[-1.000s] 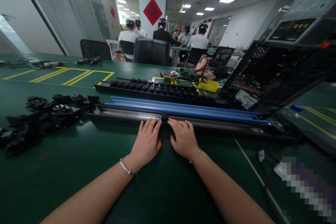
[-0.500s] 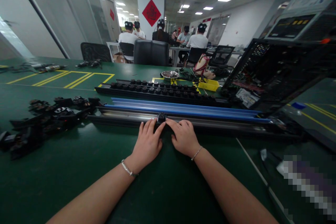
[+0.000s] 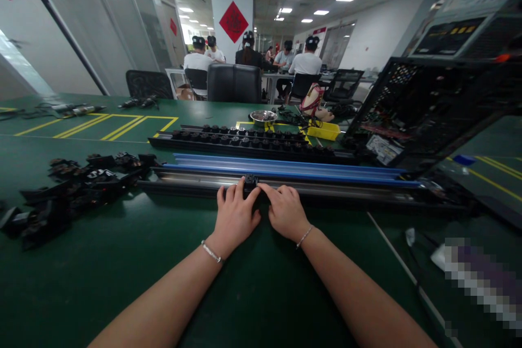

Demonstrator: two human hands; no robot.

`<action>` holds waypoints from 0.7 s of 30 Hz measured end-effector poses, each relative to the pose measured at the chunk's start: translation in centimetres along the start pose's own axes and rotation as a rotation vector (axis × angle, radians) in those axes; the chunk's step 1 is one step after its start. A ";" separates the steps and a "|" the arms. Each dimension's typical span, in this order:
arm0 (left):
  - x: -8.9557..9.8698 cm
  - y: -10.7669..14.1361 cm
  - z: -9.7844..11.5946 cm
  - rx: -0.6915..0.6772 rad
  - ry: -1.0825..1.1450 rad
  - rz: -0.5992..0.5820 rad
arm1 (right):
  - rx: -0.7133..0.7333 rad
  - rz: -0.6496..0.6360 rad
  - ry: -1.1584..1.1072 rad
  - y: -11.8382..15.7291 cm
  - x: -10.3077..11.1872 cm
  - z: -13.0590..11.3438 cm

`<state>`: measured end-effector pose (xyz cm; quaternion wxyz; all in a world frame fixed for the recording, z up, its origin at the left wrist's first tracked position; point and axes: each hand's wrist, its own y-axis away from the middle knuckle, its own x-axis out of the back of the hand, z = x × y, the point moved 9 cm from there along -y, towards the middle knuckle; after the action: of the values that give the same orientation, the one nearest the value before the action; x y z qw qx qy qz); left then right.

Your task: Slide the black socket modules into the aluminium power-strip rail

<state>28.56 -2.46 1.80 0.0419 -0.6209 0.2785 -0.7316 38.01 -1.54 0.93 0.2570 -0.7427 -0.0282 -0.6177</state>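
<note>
The left hand [image 3: 234, 215] had its fingers parted over the near edge of a long dark rail [image 3: 196, 180], two of them meeting the near left side of a small black module [image 3: 251, 179]. Whether they pinched it, I could not tell. The right hand [image 3: 287, 213] was narrower, its forefinger stretched toward the module's near right corner and the other fingers bent; I could not tell if it gripped anything. (Each wrist wore a thin bracelet.) The module sat on the rail, just ahead of the gap between both hands.

A blue rail [image 3: 285, 165] lay just beyond the dark one, and past that, a long strip [image 3: 244, 142] lined with round black parts. A heap of black pieces [image 3: 95, 176] lay well to the left of the left hand. Farther ahead of the right hand stood a yellow tray [image 3: 323, 130], with a metal bowl [image 3: 263, 116] to its left.
</note>
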 end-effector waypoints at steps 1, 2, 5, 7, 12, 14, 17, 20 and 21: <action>-0.1 0.0 0.1 -0.002 -0.009 0.000 | 0.001 0.009 -0.002 0.0 0.0 0.0; -0.1 0.0 0.1 -0.006 -0.019 -0.001 | 0.005 0.018 -0.004 0.0 0.0 -0.1; -0.2 0.0 0.1 -0.014 -0.043 0.000 | 0.012 0.038 -0.003 0.1 0.0 -0.2; -0.1 0.0 -0.1 -0.009 -0.056 0.001 | 0.005 0.045 -0.001 0.2 -0.1 -0.1; 0.0 -0.1 -0.2 -0.002 -0.067 -0.003 | 0.003 0.043 0.015 0.2 -0.3 -0.1; 0.1 -0.1 -0.4 0.013 -0.064 -0.004 | 0.007 0.038 0.027 0.1 -0.3 -0.1; 0.2 0.0 -0.9 0.044 -0.070 0.001 | 0.014 0.037 0.028 0.1 -0.3 -0.1; 0.3 0.0 -1.3 0.072 -0.077 0.014 | 0.014 0.038 0.032 0.1 -0.2 -0.1; 0.3 0.0 -1.4 0.079 -0.080 0.018 | 0.014 0.037 0.037 0.1 -0.2 -0.1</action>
<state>27.14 -2.08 2.01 0.0842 -0.6448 0.2531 -0.7163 37.90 -1.67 0.74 0.2740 -0.7297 -0.0142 -0.6263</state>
